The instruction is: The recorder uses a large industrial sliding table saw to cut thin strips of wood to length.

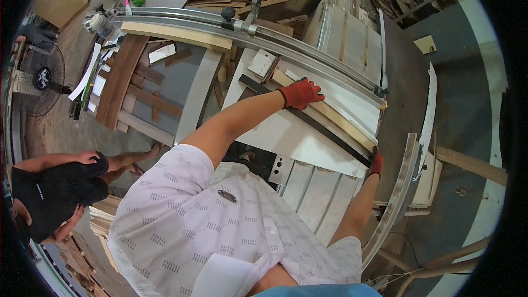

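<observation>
The left hand, in a red glove, lies across two long narrow strips, one dark and one of pale wood; its fingers are bent over them, though whether they close round either strip cannot be told. The right hand, gloved alike, is at the strips' right-hand end (partly hidden by its own angle), so whether it grips or merely steadies cannot be told either. Both strips run slantwise between the hands. Under the left hand and on the near side of the strips spreads a white board; to the left of that hand, near the strips' other end, sits a small white block. Beyond the left hand passes a metal rail carrying a clamp-like stop. On the near side of the right hand, and to its left, is a ribbed metal table. Well apart, far to the left of the left hand, stands a co-worker.

The step in hand appears to be the lining up or steadying of the strips on the board. The next move would seem to call for level, even pressure from both hands, so that neither strip slides or turns out of line.
</observation>
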{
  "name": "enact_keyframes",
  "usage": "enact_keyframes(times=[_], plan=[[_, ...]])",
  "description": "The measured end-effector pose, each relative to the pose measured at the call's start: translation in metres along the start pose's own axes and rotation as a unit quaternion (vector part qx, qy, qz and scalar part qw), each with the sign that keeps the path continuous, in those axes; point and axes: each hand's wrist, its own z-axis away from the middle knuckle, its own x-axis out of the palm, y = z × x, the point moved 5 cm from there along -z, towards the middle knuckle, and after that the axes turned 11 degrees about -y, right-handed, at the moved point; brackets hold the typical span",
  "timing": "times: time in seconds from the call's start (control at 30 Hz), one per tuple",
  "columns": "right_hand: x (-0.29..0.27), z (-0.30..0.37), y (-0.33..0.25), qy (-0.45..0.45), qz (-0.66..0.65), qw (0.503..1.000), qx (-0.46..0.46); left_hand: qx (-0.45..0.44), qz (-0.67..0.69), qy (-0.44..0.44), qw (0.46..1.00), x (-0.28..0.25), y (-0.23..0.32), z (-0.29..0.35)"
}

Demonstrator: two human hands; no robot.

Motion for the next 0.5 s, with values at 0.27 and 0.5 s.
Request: enact_keyframes(times=[0.27, 0.5], plan=[[-0.008, -0.006, 0.012, 0.102, 0.326, 0.940, -0.013, 0.032, 0.061, 0.023, 0.997, -0.016, 0.017, -0.004], [0.013, -0.003, 0.000, 0.044, 0.192, 0.974, -0.115, 0.098, 0.016, 0.071, 0.993, -0.004, 0.024, -0.025]])
